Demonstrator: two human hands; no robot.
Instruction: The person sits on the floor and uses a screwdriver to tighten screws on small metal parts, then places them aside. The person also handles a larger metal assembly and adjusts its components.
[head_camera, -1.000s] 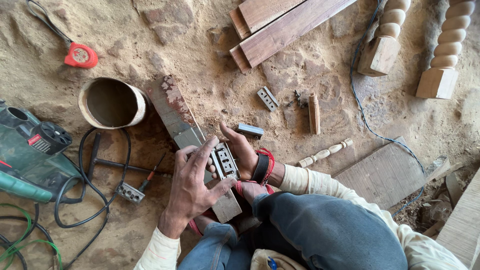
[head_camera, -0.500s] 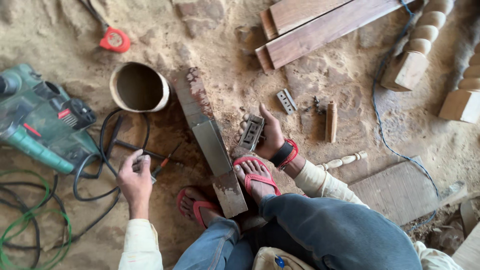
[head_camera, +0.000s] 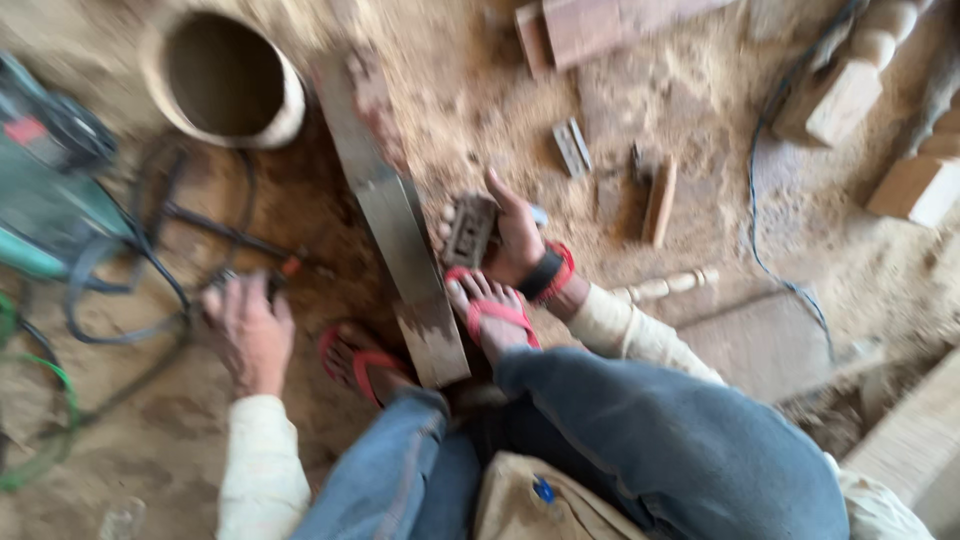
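I squat on a sawdust floor in red sandals. My right hand (head_camera: 517, 238) holds a small dark carved wooden block (head_camera: 469, 230) beside a long grey wooden plank (head_camera: 395, 220) that lies between my feet. My left hand (head_camera: 245, 330) reaches down to the left and rests on a small grey object by a red-handled tool (head_camera: 250, 243) on the ground; motion blur hides whether the fingers grip it. Black cables (head_camera: 150, 270) run next to that hand.
A round wooden ring (head_camera: 225, 80) lies at the top left, a green power tool (head_camera: 50, 190) at the left edge. Small blocks (head_camera: 572, 147), a short stick (head_camera: 660, 200), a turned spindle (head_camera: 665, 287), planks (head_camera: 600, 25) and twisted posts (head_camera: 850, 80) lie to the right.
My left hand has left the carved block and moved down-left to the cables and small object. My right hand keeps the block. The view has shifted and blurred.
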